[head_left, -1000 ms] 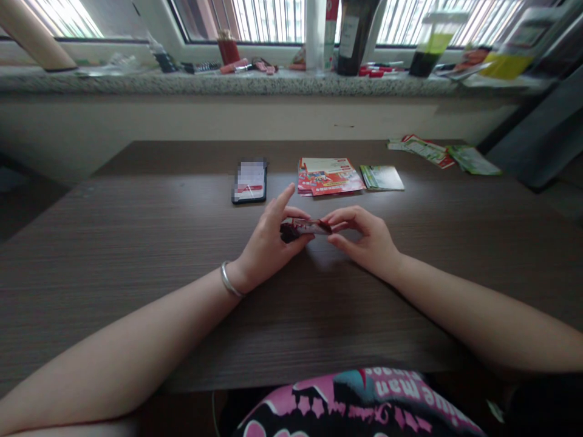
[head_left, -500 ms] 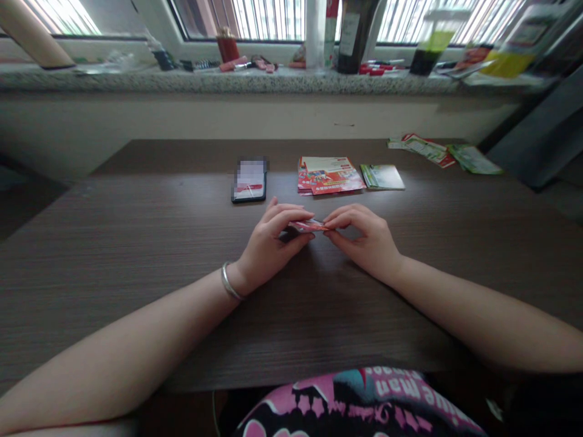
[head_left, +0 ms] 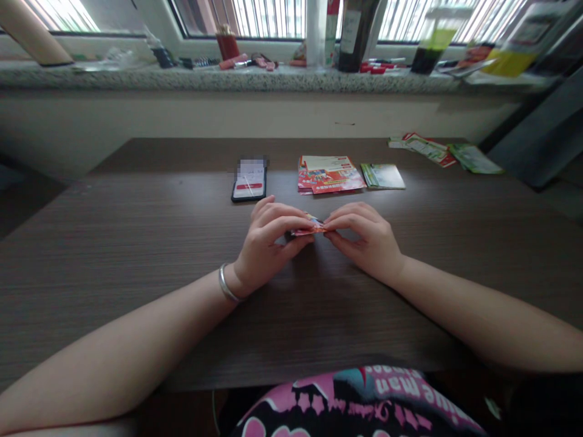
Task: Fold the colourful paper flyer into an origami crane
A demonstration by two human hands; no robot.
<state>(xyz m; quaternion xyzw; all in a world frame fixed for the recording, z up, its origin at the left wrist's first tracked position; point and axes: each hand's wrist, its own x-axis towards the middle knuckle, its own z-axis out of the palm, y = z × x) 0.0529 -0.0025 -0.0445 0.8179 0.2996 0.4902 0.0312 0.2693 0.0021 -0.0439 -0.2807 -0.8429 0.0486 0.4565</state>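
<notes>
Both hands pinch a small piece of red and white printed paper [head_left: 314, 228] just above the table. My left hand [head_left: 273, 237], with a silver bangle on its wrist, holds the paper's left part between thumb and fingers and covers much of it. At the right end, the thumb and fingertips of my right hand [head_left: 364, 229] are closed on its edge. Whether the paper is folded I cannot tell. Behind the hands lies a stack of red printed leaflets [head_left: 334, 179], with a smaller green and white stack of cards [head_left: 387, 176] at its right.
A phone [head_left: 249, 182] with a lit screen lies left of the leaflets on the dark wooden table [head_left: 136, 273]. Loose green and red packets [head_left: 430, 150] are at the far right. Bottles and small items stand on the stone windowsill [head_left: 273, 82] beyond.
My left hand has shifted slightly, its fingers reaching further over the paper, which is now tilted a little differently. My right hand has stayed nearly still, gripping the same end.
</notes>
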